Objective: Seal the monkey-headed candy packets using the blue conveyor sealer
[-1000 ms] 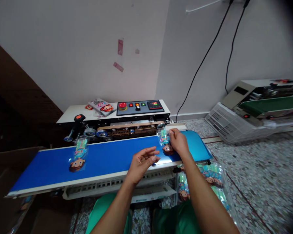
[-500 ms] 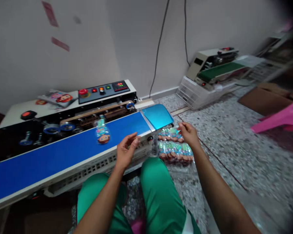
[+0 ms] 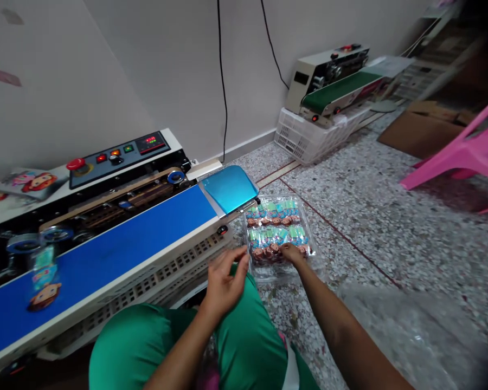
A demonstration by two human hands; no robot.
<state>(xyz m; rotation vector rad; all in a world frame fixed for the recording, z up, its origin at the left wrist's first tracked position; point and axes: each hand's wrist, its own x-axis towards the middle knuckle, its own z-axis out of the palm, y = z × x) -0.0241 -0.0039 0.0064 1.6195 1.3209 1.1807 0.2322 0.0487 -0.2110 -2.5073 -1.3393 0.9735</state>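
Note:
My left hand hovers over my green-clad knee, near the belt machine's front edge. Its fingers are curved and apart from the thumb, with nothing in them. Down by the floor, my right hand reaches into a clear plastic tray. The fingers are bent together at the near row of cartoon-figure packets; the fingertips are partly hidden among them. Two rows of such packets lie in the tray. One single packet rides on the blue conveyor belt of the sealing machine, at its left.
A shiny blue plate ends the belt. The control panel is lit. A second sealer with a green belt stands on a white crate. A pink chair, a cardboard box and clear plastic sheeting are at right.
My right hand has gone down from beside the plate into the tray of packets. The packet on the belt has travelled left along the machine. My view has swung right.

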